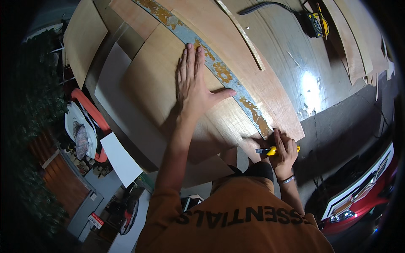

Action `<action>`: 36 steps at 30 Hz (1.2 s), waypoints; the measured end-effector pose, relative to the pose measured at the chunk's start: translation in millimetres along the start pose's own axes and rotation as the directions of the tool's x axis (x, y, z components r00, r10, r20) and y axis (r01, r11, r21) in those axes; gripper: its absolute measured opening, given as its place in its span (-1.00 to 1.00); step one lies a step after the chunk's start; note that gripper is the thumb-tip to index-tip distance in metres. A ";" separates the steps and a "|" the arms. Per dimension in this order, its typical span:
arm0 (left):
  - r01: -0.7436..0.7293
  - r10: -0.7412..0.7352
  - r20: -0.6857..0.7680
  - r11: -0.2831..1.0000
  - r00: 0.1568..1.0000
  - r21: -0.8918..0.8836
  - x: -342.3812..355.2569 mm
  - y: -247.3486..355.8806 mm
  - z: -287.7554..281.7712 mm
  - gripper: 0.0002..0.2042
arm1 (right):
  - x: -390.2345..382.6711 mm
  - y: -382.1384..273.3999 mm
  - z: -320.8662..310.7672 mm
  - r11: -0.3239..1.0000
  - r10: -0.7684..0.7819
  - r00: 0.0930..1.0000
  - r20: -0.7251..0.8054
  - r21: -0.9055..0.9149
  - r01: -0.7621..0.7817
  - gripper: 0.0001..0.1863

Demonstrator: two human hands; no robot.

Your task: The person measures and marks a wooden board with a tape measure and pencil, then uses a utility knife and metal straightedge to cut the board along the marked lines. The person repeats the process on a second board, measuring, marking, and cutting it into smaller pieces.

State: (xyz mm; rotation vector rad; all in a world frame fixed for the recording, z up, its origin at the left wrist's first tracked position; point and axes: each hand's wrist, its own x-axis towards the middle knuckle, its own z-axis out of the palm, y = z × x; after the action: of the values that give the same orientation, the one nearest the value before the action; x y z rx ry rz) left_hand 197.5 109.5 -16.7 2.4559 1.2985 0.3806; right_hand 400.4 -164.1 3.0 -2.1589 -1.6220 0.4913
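A long metal straightedge point(220, 69), blue-grey with rusty orange patches, runs diagonally over thin plywood sheets. My left hand point(195, 84) lies with its fingers spread, the fingertips and thumb pressing on the straightedge and the palm over the plywood sheet point(156, 63) beside it. Near the straightedge's close end, my right hand point(284, 152) is closed round a yellow utility knife point(273, 150). Its blade end points left, off the plywood's near edge, and one finger reaches toward the straightedge's tip. Another plywood strip point(270, 97) lies along the right side of the straightedge.
A narrow wood strip point(242, 36) rests on the plywood. A tape measure point(317, 24) lies at the far right, beside stacked plywood pieces point(354, 38). At left are a white and red container point(84, 126) and a white sheet point(120, 158). A red vehicle point(367, 202) stands at lower right.
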 end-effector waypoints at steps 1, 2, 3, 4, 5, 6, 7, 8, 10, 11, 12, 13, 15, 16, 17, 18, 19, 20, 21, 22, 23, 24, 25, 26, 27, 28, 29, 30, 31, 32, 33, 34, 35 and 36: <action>-0.005 0.005 0.000 1.000 1.000 0.006 0.4 0.0 0.4 0.31 | 0.8 0.3 0.4 1.000 -0.003 1.000 -0.002 0.002 0.003 -0.30; -0.007 0.007 -0.004 1.000 1.000 0.008 0.4 0.0 0.5 0.31 | 1.4 0.7 0.5 1.000 -0.007 1.000 -0.001 0.003 0.007 -0.28; -0.009 0.009 -0.011 1.000 1.000 0.011 1.0 -0.1 1.1 0.31 | 2.0 1.4 0.8 1.000 -0.007 1.000 0.009 -0.003 0.007 -0.26; -0.015 0.015 -0.016 1.000 1.000 0.007 1.3 -0.3 1.3 0.31 | 2.3 2.2 0.5 1.000 -0.009 1.000 0.021 -0.009 0.009 -0.23; -0.020 0.020 -0.020 1.000 1.000 0.003 1.3 -0.6 1.4 0.30 | 2.5 2.8 0.1 1.000 -0.020 1.000 0.013 -0.001 0.020 -0.20; -0.024 0.024 -0.027 1.000 0.999 -0.004 1.1 -0.8 1.5 0.30 | 2.6 3.4 -0.6 1.000 -0.011 0.999 0.042 -0.005 0.011 -0.17; -0.024 0.024 -0.029 1.000 0.999 0.016 0.8 -1.0 1.7 0.30 | 2.7 3.9 -1.4 1.000 -0.010 0.999 0.051 0.002 0.010 -0.13; -0.023 0.024 -0.031 0.999 0.999 0.029 0.9 -1.4 2.1 0.30 | 3.2 4.4 -2.2 1.000 -0.008 0.998 0.062 0.007 0.007 -0.09; -0.020 0.021 -0.033 0.999 0.999 0.035 0.3 -1.6 3.9 0.30 | 3.7 4.9 -3.8 1.000 0.012 0.993 0.119 -0.024 -0.009 -0.08; -0.020 0.020 -0.032 0.999 0.999 0.027 0.5 -2.3 4.7 0.30 | 4.2 5.3 -4.4 1.000 0.013 0.992 0.128 -0.023 -0.010 -0.09; -0.023 0.024 -0.030 1.000 0.999 0.018 0.6 -2.7 5.6 0.30 | 5.3 6.0 -4.2 1.000 0.007 0.992 0.123 0.013 -0.009 -0.09; -0.060 0.061 -0.058 0.998 0.996 0.022 1.7 -3.4 6.6 0.30 | 6.3 6.1 -3.8 1.000 0.009 0.993 0.117 0.009 -0.010 -0.11; -0.076 0.076 -0.058 0.997 0.995 0.004 2.0 -3.5 7.2 0.30 | 7.8 6.4 -3.2 1.000 0.002 0.995 0.100 0.022 -0.005 -0.17; -0.073 0.073 -0.055 0.997 0.996 0.010 1.9 -3.4 6.9 0.30 | 8.4 6.3 -2.6 1.000 0.002 0.996 0.087 0.027 -0.004 -0.19; -0.073 0.074 -0.048 0.997 0.996 0.006 1.9 -2.9 7.2 0.30 | 8.8 6.4 -2.8 1.000 -0.002 0.998 0.067 0.021 0.001 -0.20; -0.071 0.071 -0.041 0.997 0.997 0.013 1.6 -2.6 7.0 0.30 | 9.3 6.1 -2.4 1.000 -0.002 0.997 0.071 0.023 0.000 -0.20; -0.066 0.067 -0.038 0.997 0.997 0.026 1.2 -2.6 6.5 0.30 | 9.6 6.1 -2.4 1.000 -0.003 0.998 0.065 0.019 0.002 -0.21; -0.067 0.068 -0.036 0.998 0.997 0.019 1.0 -2.7 6.4 0.30 | 9.9 6.2 -2.3 1.000 -0.005 0.998 0.065 0.019 0.004 -0.22; -0.068 0.069 -0.039 0.998 0.997 0.017 1.0 -2.6 6.9 0.30 | 10.2 6.3 -2.1 1.000 -0.007 0.998 0.066 0.020 0.006 -0.23; -0.065 0.066 -0.042 0.998 0.997 0.020 1.0 -2.8 7.2 0.30 | 10.3 6.3 -2.2 1.000 -0.005 0.998 0.062 0.024 0.004 -0.23; -0.072 0.073 -0.048 0.997 0.996 0.015 0.9 -2.9 7.6 0.30 | 10.5 6.5 -2.0 1.000 -0.004 0.998 0.058 0.027 0.002 -0.24; -0.076 0.077 -0.054 0.997 0.996 0.014 0.9 -3.0 7.9 0.30 | 10.5 6.5 -1.9 1.000 -0.002 0.999 0.054 0.030 0.000 -0.25; -0.080 0.080 -0.061 0.997 0.995 0.012 0.9 -3.0 8.1 0.30 | 10.3 6.7 -1.9 1.000 -0.001 0.999 0.054 0.028 0.000 -0.25; -0.079 0.080 -0.059 0.997 0.995 0.014 0.9 -3.3 7.9 0.30 | 10.2 6.7 -1.7 1.000 -0.002 0.998 0.055 0.026 0.000 -0.26; -0.079 0.079 -0.058 0.997 0.995 0.015 1.0 -3.3 7.8 0.30 | 9.7 7.1 -1.9 1.000 0.007 0.997 0.077 0.024 -0.008 -0.26; -0.078 0.079 -0.058 0.997 0.995 0.025 0.9 -3.3 7.5 0.30 | 9.5 7.3 -1.7 1.000 0.001 0.998 0.064 0.020 -0.002 -0.26; -0.080 0.081 -0.054 0.997 0.995 0.020 1.2 -3.4 7.4 0.30 | 9.0 7.7 -1.8 1.000 0.004 0.997 0.072 0.016 -0.005 -0.26; -0.081 0.082 -0.052 0.996 0.995 0.023 1.6 -3.6 7.6 0.30 | 8.7 8.1 -1.8 1.000 0.006 0.996 0.086 0.017 -0.008 -0.26; -0.076 0.078 -0.051 0.997 0.996 0.034 1.6 -3.7 7.4 0.30 | 8.5 8.5 -1.5 1.000 0.009 0.996 0.084 0.002 -0.009 -0.25; -0.073 0.074 -0.048 0.997 0.996 0.025 1.7 -3.7 7.4 0.30 | 8.0 8.9 -1.7 1.000 0.009 0.996 0.085 -0.006 -0.008 -0.25; -0.064 0.065 -0.046 0.998 0.997 0.029 1.5 -3.3 7.5 0.31 | 7.9 8.8 -1.2 1.000 0.004 0.996 0.090 -0.007 -0.003 -0.25; -0.055 0.057 -0.046 0.998 0.997 0.042 1.2 -3.1 6.9 0.31 | 7.7 8.9 -1.3 1.000 -0.001 0.996 0.085 -0.010 0.001 -0.23; -0.055 0.057 -0.046 0.997 0.997 0.044 1.8 -3.3 6.5 0.31 | 7.4 8.7 -1.4 1.000 0.007 0.996 0.088 -0.010 -0.006 -0.22; -0.055 0.058 -0.045 0.997 0.997 0.047 2.1 -3.1 6.8 0.32 | 7.1 8.4 -1.0 1.000 0.017 0.995 0.095 -0.014 -0.016 -0.20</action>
State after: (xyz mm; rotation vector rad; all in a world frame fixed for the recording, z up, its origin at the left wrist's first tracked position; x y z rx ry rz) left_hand 199.0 111.7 -24.0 2.5410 1.2720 0.4292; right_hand 409.7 -159.4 -0.7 -2.1912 -1.6627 0.5979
